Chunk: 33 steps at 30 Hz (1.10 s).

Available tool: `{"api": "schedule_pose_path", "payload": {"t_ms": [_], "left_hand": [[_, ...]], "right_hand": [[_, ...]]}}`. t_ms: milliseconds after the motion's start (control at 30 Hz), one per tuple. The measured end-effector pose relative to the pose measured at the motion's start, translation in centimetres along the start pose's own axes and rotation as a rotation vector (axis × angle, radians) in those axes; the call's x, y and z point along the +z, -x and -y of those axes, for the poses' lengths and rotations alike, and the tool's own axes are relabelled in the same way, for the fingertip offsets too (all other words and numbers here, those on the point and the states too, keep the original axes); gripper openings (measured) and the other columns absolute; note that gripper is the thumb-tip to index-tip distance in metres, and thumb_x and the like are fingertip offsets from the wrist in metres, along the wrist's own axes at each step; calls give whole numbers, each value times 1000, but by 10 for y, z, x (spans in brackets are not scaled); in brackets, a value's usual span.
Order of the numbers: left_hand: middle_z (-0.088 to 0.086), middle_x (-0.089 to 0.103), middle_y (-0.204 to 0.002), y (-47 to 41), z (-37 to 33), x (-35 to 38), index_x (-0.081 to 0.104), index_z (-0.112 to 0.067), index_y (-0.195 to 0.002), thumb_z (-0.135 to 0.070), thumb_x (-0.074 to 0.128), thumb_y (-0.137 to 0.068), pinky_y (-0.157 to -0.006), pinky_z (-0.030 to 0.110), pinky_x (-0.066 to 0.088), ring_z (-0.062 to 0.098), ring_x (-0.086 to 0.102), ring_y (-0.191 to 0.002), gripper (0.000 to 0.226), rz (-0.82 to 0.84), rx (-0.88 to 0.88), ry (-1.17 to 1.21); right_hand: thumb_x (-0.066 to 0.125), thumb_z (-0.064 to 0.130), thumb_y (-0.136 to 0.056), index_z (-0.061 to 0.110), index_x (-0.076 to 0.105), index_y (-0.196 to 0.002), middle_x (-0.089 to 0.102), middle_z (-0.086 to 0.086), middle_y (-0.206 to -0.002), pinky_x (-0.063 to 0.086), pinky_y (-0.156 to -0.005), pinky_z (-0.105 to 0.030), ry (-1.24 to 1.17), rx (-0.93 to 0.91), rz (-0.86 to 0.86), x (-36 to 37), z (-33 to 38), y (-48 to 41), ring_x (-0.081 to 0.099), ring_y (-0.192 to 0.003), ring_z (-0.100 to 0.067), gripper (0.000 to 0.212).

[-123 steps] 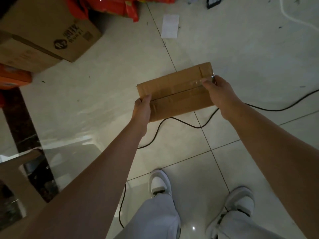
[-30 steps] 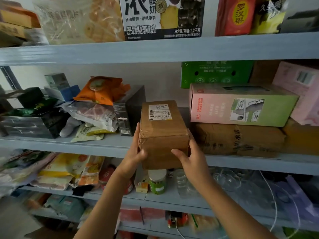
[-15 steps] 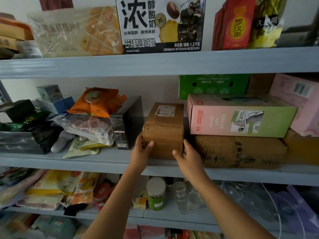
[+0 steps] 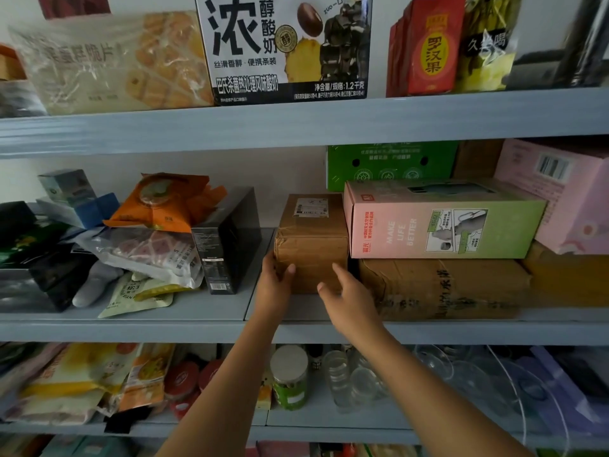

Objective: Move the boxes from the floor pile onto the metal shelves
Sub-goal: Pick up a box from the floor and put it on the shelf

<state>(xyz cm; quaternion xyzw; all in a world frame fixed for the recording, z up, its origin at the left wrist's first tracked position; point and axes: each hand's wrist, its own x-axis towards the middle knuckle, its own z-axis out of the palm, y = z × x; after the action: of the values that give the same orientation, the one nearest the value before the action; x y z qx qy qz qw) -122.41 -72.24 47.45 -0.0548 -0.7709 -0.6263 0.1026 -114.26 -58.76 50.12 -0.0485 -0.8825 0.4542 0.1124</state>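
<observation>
1. A taped brown cardboard parcel (image 4: 313,245) sits on the middle tier of a grey-blue metal shelf unit (image 4: 296,127), its short end facing out and a white shipping label (image 4: 311,207) on its top face.

2. The parcel stands in a slot between a black carton (image 4: 227,245) on its left and, on its right, a pink-and-green box (image 4: 441,222) stacked on a larger brown carton (image 4: 441,288). The pink-and-green box is close against its upper right edge.

3. The person's left hand (image 4: 275,282) lies against the parcel's lower left corner, thumb on the front face and fingers spread loosely, not closed around it.

4. The right hand (image 4: 349,298) is open with fingers extended towards the parcel's lower right front; whether the fingertips touch the cardboard cannot be told from here.

5. Further left on the same tier, an orange snack bag (image 4: 164,199) tops a heap of clear and foil pouches, with small blue boxes behind.

6. On the tier above, a large black-and-white yoghurt drink case (image 4: 283,47) stands beside red boxes (image 4: 425,47) and a wrapped pack of biscuits (image 4: 108,64).

7. On the tier below, a green jar with a pale lid (image 4: 290,377) stands next to stacked clear plastic cups (image 4: 342,377), with snack packets to the left.
</observation>
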Motion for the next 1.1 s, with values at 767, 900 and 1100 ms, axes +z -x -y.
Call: {"api": "schedule_pose_path", "payload": {"t_ms": [767, 900, 1100], "left_hand": [[-12, 54, -136, 61, -66, 8, 51, -23, -141, -30, 54, -100, -97, 15, 43, 2, 51, -124, 42, 18, 99, 209], [-13, 53, -140, 90, -96, 26, 51, -30, -141, -38, 51, -100, -109, 30, 40, 5, 48, -129, 42, 113, 62, 279], [-12, 55, -141, 150, -121, 88, 55, -38, -134, -37, 49, -101, -112, 38, 40, 7, 50, -130, 33, 274, 106, 346]], "right_hand": [[52, 32, -100, 28, 41, -146, 45, 9, -149, 36, -108, -25, -408, -186, -108, -35, 17, 4, 43, -131, -1, 47], [51, 31, -101, 28, 44, -145, 49, 15, -140, 37, -102, -16, -473, -196, -161, -74, 16, 30, 46, -119, 7, 44], [53, 28, -100, 23, 48, -143, 52, 4, -143, 41, -109, -28, -514, -160, -270, -147, -23, 92, 50, -124, -1, 43]]}}
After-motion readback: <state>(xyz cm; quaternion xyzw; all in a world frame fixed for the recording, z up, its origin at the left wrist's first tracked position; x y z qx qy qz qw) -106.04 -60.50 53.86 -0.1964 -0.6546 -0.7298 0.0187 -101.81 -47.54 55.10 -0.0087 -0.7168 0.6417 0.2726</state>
